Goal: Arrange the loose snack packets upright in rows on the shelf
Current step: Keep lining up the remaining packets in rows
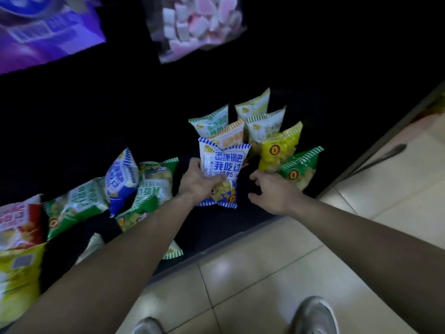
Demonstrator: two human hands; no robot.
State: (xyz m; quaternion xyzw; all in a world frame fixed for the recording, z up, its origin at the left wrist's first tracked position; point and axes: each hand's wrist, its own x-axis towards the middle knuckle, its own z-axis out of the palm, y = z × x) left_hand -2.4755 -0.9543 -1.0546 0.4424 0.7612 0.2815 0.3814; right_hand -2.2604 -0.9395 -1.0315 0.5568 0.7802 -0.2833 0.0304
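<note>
My left hand [198,180] grips a blue-and-white snack packet [224,162] and holds it upright on the dark bottom shelf [216,227]. Behind it stand an orange-trimmed packet [230,136] and several pale green ones [213,120]. To the right stand a yellow packet [279,150] and a dark green packet [299,169]. My right hand [272,191] hovers with spread fingers just right of the blue packet, beside the dark green one, holding nothing. Loose packets lie tumbled to the left: a blue one [121,179], green ones [77,206] and a red one [20,222].
A purple bag [45,27] and a bag of pink-and-white marshmallows [197,25] hang or sit on the level above. A yellow bag [19,273] lies at the far left. Tiled floor [265,273] and my shoes [313,317] are below the shelf edge.
</note>
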